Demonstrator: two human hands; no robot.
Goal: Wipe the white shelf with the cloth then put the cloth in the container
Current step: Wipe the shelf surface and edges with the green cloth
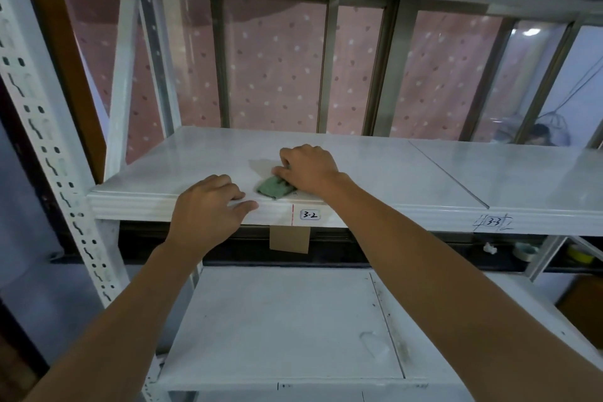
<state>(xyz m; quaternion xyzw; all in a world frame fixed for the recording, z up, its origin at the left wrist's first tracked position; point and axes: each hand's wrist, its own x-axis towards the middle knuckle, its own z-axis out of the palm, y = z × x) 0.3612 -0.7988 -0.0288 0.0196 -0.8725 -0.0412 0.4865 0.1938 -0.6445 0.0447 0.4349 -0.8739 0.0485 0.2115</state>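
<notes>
A small green cloth [273, 187] lies bunched on the white shelf [391, 170], close to its front edge above the label "3-2". My right hand [308, 168] presses down on the cloth's right part, fingers curled over it. My left hand [208, 206] rests on the shelf's front edge just left of the cloth, fingers bent over the lip and holding nothing else. No container shows in this view.
A perforated white upright [49, 140] stands at the left. A lower white shelf [287, 320] sits beneath. Behind the shelf is a window frame with a pink dotted curtain [277, 68]. Tape rolls [525, 251] lie at the lower right.
</notes>
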